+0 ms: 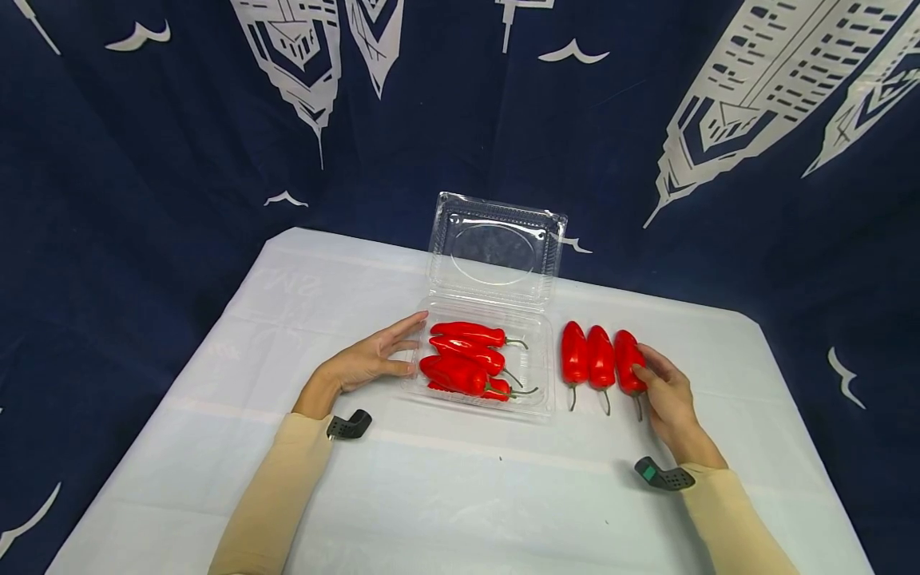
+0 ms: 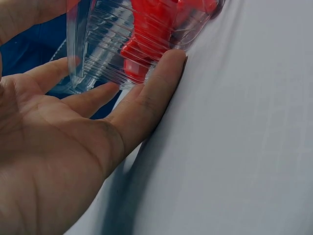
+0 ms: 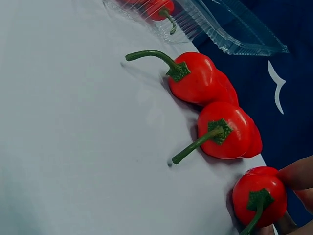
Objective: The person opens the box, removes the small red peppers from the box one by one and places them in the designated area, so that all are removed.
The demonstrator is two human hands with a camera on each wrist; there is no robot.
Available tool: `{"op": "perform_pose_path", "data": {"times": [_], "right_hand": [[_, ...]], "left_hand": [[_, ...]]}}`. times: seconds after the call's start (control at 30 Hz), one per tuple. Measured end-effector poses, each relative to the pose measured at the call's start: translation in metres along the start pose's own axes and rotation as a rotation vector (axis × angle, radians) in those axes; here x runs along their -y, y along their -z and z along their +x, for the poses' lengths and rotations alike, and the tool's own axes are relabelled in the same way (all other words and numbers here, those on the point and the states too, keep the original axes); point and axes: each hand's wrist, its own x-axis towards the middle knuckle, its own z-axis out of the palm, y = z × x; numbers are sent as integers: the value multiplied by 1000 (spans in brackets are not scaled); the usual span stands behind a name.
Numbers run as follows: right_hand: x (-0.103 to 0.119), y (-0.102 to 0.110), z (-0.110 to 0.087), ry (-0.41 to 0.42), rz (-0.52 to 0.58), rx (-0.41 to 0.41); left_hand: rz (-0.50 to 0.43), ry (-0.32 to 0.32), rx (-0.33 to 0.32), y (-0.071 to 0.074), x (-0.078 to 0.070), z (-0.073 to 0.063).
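Observation:
A clear plastic clamshell box (image 1: 542, 359) stands on the table with its lid raised at the back. Several red peppers (image 1: 470, 329) with green stems lie inside it. My left hand (image 1: 370, 357) is at the box's left wall, fingers extended and spread along it; the left wrist view has the fingertips right at the ribbed side. To the right of the box, three red peppers lie in a row, stems toward me. My right hand (image 1: 670, 391) pinches the rightmost pepper (image 1: 628, 361) between thumb and fingers. Beside it lie the middle pepper (image 3: 227, 132) and the left pepper (image 3: 198, 78).
A white cloth covers the table (image 1: 460, 495). Behind it hangs a dark blue curtain (image 1: 460, 120) with white printed buildings and birds. The transparent lid (image 1: 496, 251) leans back near the table's far edge. Small dark wrist devices sit on both forearms.

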Motion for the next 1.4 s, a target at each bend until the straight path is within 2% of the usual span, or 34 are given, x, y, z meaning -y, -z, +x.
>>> {"op": "perform_pose_path", "data": {"times": [0.5, 0.93, 1.2, 1.4], "right_hand": [[-1, -5, -2, 29, -60, 16], [1, 2, -1, 5, -23, -4], [12, 2, -7, 56, -102, -64], [25, -3, -14, 97, -115, -71]], "left_hand": [[17, 20, -14, 0, 1, -1], [1, 6, -3, -1, 2, 0], [-4, -3, -1, -1, 1, 0], [-4, -1, -2, 0, 1, 0]]}}
